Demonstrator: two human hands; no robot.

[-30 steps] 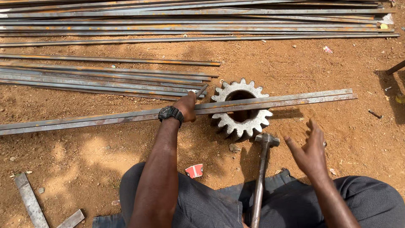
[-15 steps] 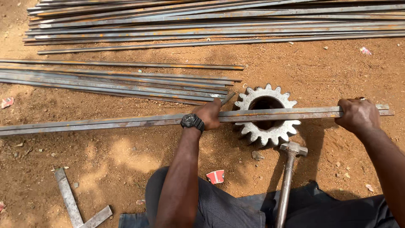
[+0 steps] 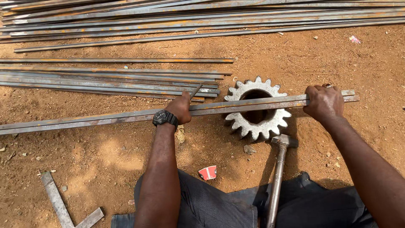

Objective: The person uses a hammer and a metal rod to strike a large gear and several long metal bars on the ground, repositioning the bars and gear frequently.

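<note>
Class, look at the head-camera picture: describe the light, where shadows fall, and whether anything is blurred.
Head view: hard sunlight, sharp throughout; the left hand and right hand grip the steel bar over the gear, which casts a dark shadow on the soil; the hammer shadows leftward; the rods show mild glare.

Bar (image 3: 236,105): long, thin flat steel strip, grey with rust streaks. Lies near-level on red dirt, running from the left edge to the right, its right end slightly higher in view. Rests across the top of the gear, bridging the bore; appears doubled, two strips side by side.

Gear (image 3: 257,109): large toothed wheel, pale grey metal, wide round bore. Lies flat on the dirt under the bar, teeth showing all round.
</note>
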